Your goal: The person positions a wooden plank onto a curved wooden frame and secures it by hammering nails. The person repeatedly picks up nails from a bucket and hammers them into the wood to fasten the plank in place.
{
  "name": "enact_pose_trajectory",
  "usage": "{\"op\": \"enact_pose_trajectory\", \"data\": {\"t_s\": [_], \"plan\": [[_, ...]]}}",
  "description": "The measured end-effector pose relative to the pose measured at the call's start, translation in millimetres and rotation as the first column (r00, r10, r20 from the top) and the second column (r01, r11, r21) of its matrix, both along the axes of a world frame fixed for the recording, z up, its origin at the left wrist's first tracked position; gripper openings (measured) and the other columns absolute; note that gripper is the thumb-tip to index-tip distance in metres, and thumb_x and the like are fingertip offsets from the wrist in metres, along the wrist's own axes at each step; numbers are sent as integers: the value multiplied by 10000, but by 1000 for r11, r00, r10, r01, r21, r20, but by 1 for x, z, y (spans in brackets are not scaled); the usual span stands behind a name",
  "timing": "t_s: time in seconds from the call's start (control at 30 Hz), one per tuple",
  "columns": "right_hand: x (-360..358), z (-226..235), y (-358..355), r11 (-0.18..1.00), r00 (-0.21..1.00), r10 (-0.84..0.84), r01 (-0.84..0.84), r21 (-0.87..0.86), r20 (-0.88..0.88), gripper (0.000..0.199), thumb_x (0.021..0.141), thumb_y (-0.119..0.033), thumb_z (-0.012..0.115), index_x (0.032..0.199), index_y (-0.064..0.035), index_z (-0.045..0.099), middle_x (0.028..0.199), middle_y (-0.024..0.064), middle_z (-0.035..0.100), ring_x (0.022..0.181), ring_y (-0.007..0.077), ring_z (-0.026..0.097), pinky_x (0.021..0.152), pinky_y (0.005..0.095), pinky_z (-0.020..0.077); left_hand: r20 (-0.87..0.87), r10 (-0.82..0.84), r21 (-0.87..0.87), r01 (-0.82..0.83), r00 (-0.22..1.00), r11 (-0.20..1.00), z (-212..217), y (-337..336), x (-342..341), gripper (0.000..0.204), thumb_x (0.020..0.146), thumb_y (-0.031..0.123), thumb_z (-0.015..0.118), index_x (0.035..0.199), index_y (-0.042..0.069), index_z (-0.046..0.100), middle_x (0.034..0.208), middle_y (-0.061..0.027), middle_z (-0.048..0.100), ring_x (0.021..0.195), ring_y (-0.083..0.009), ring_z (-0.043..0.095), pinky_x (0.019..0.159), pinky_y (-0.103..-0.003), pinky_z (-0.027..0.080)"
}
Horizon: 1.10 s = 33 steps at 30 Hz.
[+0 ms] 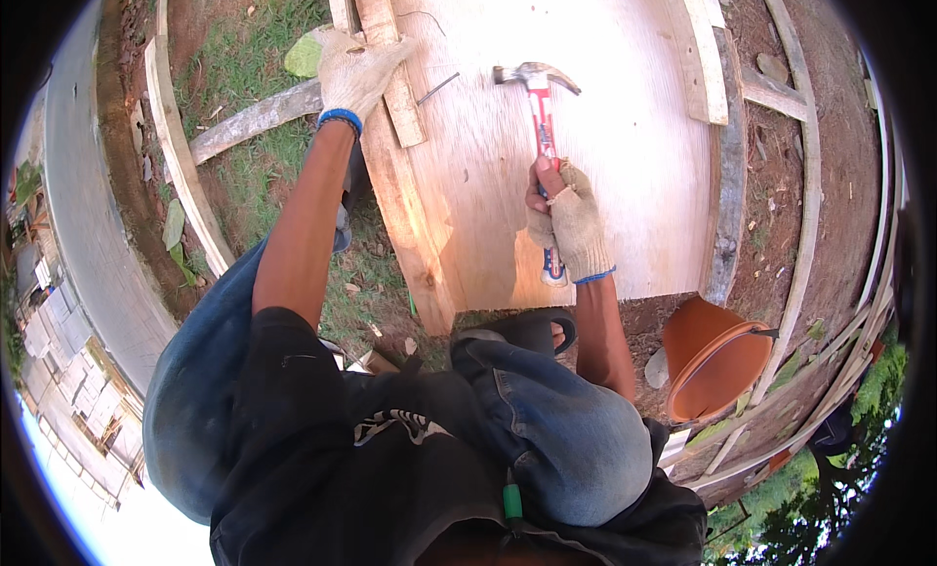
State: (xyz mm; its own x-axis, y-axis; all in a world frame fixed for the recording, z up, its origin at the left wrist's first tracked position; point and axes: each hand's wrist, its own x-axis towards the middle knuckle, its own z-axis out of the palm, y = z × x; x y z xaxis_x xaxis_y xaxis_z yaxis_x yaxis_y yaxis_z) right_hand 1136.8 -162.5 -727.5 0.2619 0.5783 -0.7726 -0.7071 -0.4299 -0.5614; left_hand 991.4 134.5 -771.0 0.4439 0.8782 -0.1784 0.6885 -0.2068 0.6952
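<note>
My right hand [576, 224], in a cream knit glove with bare fingertips showing, grips a claw hammer [542, 122] by its red and white handle. The metal head points away from me over a pale plywood sheet [478, 215]. At the sheet's left edge, my gloved left hand [351, 73] is wrapped over a narrow wooden batten [404, 117], its thumb stretched across the top. This batten lies along a longer timber [415, 254] bordering the plywood. A nail [438, 88] lies on the sheet just right of the batten, apart from both hands.
An orange-brown bucket [717, 361] lies tipped near my right knee. Another timber piece [701, 59] runs along the plywood's right edge. Long poles [176, 146] lie on the grass at left, with more at right. My bent knees and sandalled foot are close to the sheet's near edge.
</note>
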Motion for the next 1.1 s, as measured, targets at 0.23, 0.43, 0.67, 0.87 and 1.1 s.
{"op": "enact_pose_trajectory", "data": {"t_s": [0.23, 0.43, 0.67, 0.87, 1.1], "plan": [[42, -28, 19, 928, 927, -366, 357, 108, 78, 344, 1089, -438, 632, 935, -133, 591, 656, -47, 467, 479, 54, 384, 398, 247, 308, -39, 58, 20, -57, 998, 998, 10, -1, -5, 819, 800, 591, 872, 1276, -45, 676, 1191, -194, 726, 1170, -328, 675, 1000, -440, 530], [13, -27, 4, 969, 955, -244, 245, 16, 169, 355, 1069, -447, 661, 931, -127, 592, 661, -40, 492, 515, 61, 421, 459, 249, 352, -203, -200, 700, 285, 959, 654, 14, -44, 19, 583, 836, 407, 841, 1295, 85, 683, 1087, -143, 735, 1108, -316, 680, 1163, -518, 402], [-18, -22, -48, 982, 974, -183, 188, -23, 133, 335, 1094, -412, 615, 945, -118, 554, 733, -30, 552, 557, 71, 484, 481, 272, 407, -536, -356, 303, 569, 765, 765, 28, -44, 26, 368, 956, 258, 695, 1266, 62, 719, 1113, -122, 781, 1060, -299, 715, 957, -425, 541], [-42, -16, -110, 971, 949, -227, 239, -28, 219, 357, 1090, -383, 604, 1005, -38, 571, 736, 29, 581, 563, 133, 542, 476, 348, 445, -484, -380, 459, 598, 788, 657, 9, -88, 24, 411, 968, 272, 671, 1305, 37, 696, 1037, -152, 774, 1002, -307, 709, 906, -448, 544], [-50, -17, -102, 951, 930, -308, 306, 41, 202, 342, 1105, -353, 593, 970, -42, 546, 676, 40, 587, 527, 150, 556, 474, 359, 444, -209, -106, 237, 156, 972, 959, 52, -51, 63, 284, 987, 214, 698, 1137, -26, 723, 916, -128, 752, 882, -249, 712, 871, -401, 553]]}}
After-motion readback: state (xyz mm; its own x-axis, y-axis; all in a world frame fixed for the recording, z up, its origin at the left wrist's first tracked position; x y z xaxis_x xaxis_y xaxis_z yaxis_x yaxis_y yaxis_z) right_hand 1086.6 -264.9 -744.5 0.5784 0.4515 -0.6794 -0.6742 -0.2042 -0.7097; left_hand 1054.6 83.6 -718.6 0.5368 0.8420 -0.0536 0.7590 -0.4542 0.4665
